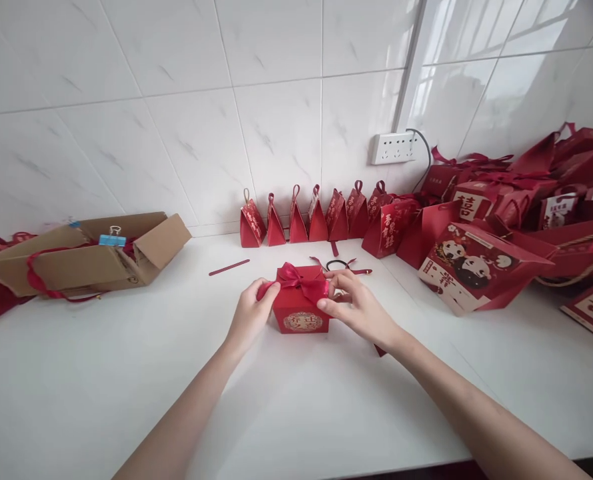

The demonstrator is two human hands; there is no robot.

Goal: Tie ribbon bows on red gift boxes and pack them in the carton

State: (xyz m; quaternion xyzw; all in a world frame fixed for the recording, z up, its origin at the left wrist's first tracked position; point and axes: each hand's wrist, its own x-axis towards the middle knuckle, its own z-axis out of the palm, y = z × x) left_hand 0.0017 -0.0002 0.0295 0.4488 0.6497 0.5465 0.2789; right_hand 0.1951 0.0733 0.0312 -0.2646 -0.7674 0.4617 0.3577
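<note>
A red gift box with a round gold emblem stands upright on the white table. A shiny red ribbon bow lies across its top. At the left side of the box, my left hand is closed, thumb and forefinger pinching the left part of the bow. My right hand has its thumb and fingers curled round the bow's right loop, against the box's right edge. Parts of the ribbon are hidden by my fingers. Partly covered by my right forearm, a small dark red piece lies on the table.
Several small triangular red boxes line the tiled wall. A cardboard box with a blue binder clip sits at left. Red gift boxes pile up at right, below a power strip. A dark red strip lies behind my left hand.
</note>
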